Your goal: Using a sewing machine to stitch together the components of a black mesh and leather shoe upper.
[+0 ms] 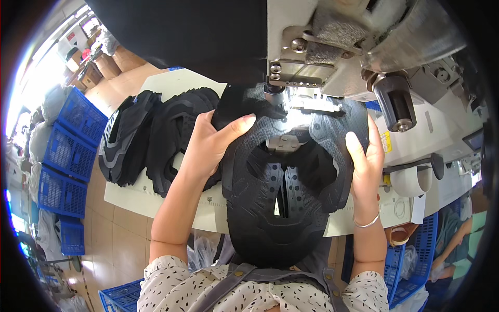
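Head view, 2 hands [210,141] [368,164], fingers [355,145] on black upper [275,234]

Location type: sewing workshop. Indicators: large grey metal sewing machine [338,78], stacked black shoe-upper pieces [127,138] on a pale flat surface [130,197], blue slatted plastic crates [65,192].

Left of the fingers [242,125], tan floor tiles [106,226] stretch past stacked blue crates [63,151]; farther off, bright light [31,78] glares.
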`<act>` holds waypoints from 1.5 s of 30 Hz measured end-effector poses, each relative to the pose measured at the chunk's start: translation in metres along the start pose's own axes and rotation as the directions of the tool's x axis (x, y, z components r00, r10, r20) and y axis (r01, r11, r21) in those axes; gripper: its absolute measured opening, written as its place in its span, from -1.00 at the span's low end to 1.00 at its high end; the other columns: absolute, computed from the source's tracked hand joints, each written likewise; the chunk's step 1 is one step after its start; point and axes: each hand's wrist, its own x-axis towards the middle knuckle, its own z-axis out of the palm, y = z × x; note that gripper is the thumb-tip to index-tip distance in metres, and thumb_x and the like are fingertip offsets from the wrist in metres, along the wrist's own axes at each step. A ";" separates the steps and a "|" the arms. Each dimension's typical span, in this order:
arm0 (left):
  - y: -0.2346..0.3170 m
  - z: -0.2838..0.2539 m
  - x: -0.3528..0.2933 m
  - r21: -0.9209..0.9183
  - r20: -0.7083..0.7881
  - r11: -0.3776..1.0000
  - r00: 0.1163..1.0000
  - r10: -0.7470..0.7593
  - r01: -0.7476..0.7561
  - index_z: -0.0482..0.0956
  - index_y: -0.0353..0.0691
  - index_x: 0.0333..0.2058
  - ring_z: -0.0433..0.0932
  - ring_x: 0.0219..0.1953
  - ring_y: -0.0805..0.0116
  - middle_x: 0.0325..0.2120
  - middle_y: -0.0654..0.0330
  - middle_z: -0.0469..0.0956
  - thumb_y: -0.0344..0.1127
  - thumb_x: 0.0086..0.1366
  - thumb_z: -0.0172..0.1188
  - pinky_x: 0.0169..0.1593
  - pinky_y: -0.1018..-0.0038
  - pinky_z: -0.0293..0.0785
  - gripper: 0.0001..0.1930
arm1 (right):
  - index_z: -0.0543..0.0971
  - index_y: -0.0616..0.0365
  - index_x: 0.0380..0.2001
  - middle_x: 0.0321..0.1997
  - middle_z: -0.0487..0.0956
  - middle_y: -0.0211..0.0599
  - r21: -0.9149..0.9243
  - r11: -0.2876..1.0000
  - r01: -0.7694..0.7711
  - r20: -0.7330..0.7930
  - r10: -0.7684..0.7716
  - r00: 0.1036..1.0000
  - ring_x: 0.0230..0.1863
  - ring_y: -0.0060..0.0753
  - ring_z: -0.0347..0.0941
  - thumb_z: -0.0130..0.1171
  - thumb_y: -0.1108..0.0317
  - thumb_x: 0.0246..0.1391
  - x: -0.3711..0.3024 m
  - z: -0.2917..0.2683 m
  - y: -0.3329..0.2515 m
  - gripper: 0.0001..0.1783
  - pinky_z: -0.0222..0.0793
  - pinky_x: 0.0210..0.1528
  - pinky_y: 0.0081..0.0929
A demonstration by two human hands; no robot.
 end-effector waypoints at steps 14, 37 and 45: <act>0.003 0.002 0.012 -0.082 -0.141 0.995 0.988 -0.063 0.052 0.11 -0.69 -0.12 0.54 -0.42 0.39 -0.34 -0.02 0.53 -0.41 0.18 0.12 -0.32 0.48 0.52 -0.51 | 0.28 0.37 0.05 -0.08 0.45 -0.24 0.123 0.988 -0.088 0.049 0.083 0.995 -0.10 -0.52 0.37 -0.01 0.53 0.02 0.014 0.006 -0.003 -0.53 0.25 0.01 -0.58; -0.029 -0.155 -0.056 0.845 -0.526 0.306 0.784 0.329 0.439 0.15 -0.41 0.07 0.47 -0.37 0.13 -0.34 -0.06 0.45 -0.40 0.14 0.10 -0.32 0.34 0.40 -0.46 | 0.46 0.29 -0.19 -0.49 0.42 -0.29 -0.714 0.699 0.021 0.195 0.170 0.966 -0.46 -0.45 0.35 0.21 0.47 -0.16 -0.030 -0.023 0.030 -0.62 0.32 -0.32 -0.53; -0.047 -0.021 -0.059 0.914 0.168 0.334 0.964 0.204 -0.230 0.18 -0.39 0.10 0.27 0.04 0.03 -0.01 -0.10 0.28 -0.01 -0.06 0.31 0.11 0.29 0.18 -0.17 | 0.47 0.29 -0.15 -0.56 0.41 -0.46 -0.283 0.887 -0.366 0.174 0.423 0.889 -0.57 -0.71 0.25 0.11 0.54 -0.09 -0.012 -0.032 0.032 -0.67 0.21 -0.46 -0.75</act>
